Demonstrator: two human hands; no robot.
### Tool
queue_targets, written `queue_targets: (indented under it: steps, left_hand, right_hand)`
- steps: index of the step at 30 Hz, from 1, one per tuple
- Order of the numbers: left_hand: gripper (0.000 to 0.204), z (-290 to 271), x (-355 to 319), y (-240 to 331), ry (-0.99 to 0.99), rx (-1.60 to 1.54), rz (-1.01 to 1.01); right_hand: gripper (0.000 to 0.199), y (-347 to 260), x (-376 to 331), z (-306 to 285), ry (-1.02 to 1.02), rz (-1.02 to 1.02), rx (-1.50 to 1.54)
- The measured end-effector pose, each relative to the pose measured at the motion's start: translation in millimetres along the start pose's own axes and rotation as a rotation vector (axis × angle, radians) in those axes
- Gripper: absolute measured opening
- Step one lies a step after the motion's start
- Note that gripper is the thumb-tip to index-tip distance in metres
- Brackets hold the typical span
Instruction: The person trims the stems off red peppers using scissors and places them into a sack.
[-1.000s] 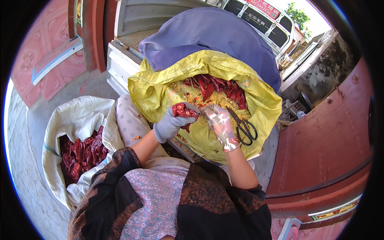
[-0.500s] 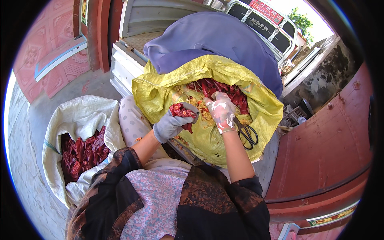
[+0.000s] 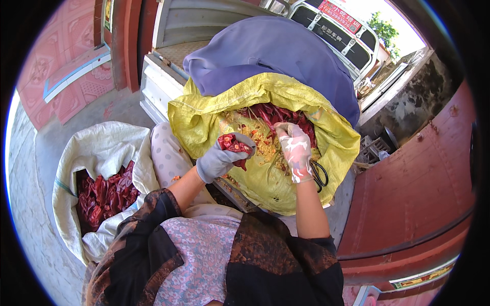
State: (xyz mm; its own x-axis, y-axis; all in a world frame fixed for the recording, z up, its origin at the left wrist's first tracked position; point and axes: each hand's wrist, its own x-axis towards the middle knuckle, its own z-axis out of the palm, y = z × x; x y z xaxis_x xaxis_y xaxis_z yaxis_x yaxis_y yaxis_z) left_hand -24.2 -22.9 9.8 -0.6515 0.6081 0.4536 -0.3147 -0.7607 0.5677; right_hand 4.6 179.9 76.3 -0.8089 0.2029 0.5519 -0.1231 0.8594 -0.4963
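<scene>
Gloved left hand (image 3: 220, 160) curled inward, gloved right hand (image 3: 294, 150) farther forward in a pinch.

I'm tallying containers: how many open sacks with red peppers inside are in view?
2: the white sack at the lower left, and the yellow sack near the middle. Others could be hidden, for instance under the purple-blue cloth.

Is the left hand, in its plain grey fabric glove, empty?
No, the grey-gloved left hand is closed around a bunch of glossy dark-red peppers.
</scene>
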Motion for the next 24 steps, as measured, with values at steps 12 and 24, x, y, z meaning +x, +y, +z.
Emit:
queue_targets:
  steps: [12, 24]
  left_hand:
    - [0.022, 0.8, 4.3, -4.4, 0.188, 0.337, -0.069]
    - [0.019, 3.0, -1.3, -9.6, 0.132, 0.558, -0.012]
  right_hand:
    - [0.019, -85.8, -39.4, -18.5, -0.085, -0.565, -0.348]
    - [0.008, -59.3, -41.4, -3.5, -0.169, -0.336, -0.184]
